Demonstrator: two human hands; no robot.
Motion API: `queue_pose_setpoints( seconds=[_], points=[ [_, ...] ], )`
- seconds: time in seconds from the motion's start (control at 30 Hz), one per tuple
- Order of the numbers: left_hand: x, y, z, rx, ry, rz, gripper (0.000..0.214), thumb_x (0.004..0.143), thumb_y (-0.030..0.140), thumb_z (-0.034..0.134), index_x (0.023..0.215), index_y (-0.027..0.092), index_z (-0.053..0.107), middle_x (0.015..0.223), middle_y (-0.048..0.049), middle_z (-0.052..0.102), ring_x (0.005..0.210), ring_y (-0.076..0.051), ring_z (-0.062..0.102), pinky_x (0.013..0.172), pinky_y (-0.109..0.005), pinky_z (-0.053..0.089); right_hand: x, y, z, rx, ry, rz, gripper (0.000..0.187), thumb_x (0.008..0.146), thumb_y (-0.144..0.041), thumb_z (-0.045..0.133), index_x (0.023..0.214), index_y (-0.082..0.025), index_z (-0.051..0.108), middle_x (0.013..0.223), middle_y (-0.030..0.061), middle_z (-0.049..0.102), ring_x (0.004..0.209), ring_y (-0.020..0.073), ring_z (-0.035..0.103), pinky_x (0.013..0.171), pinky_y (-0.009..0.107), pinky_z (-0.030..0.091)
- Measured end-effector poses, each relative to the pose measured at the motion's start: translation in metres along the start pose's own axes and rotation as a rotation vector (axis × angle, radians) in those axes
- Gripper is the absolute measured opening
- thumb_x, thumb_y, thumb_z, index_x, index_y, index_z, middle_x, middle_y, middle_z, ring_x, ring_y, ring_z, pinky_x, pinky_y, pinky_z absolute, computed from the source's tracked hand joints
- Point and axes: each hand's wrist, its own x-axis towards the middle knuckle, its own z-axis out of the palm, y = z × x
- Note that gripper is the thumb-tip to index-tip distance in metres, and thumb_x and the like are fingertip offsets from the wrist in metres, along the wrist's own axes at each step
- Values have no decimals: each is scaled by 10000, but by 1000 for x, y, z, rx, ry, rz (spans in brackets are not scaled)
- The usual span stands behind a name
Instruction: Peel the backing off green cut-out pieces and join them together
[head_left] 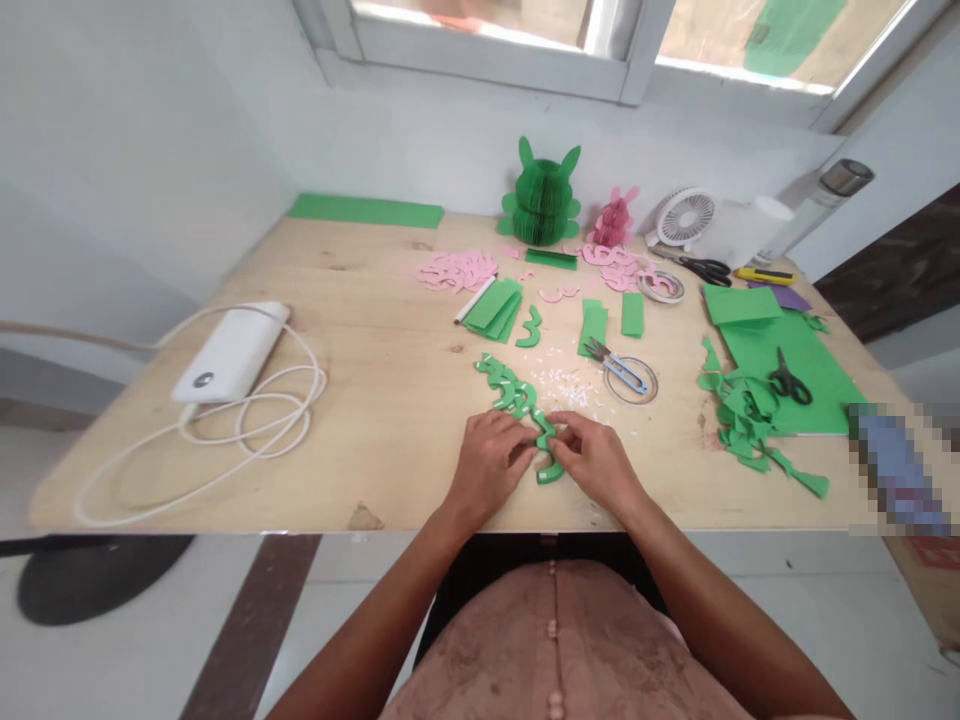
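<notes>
Near the table's front edge, my left hand [491,460] and my right hand [596,455] pinch a wavy green paper cutout [551,470] from both sides, fingertips almost meeting. The cutout has small white patches on it. Just beyond my fingers, several similar green wavy cutouts with white marks [506,385] lie overlapped in a row. One more green wavy piece [530,328] rests farther back. Tiny white scraps [566,378] are scattered past my right hand, beside blue-handled thread snips [622,368] lying on a roll of tape [645,388].
Green paper strips [495,310] and pink cutouts [457,270] lie mid-table. Behind stand a green paper figure [541,200], a pink one [613,220] and a fan [684,218]. Black scissors [789,380] and green offcuts [750,410] lie right; a corded white power bank [232,350] lies left.
</notes>
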Motion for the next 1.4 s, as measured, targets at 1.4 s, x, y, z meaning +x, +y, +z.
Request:
queue_pose_setpoints(
  seconds=[1.4],
  points=[
    [-7,2,8,351,109,240,164,815,164,513,914,176,642,1157,-76,631,1039,-252,531,840,-402,432,-2,-9,0,-179,-1,-17,299,788,-216,519,1067,-226,628,666,-6,669,593,150,598,614,245,429]
  ],
)
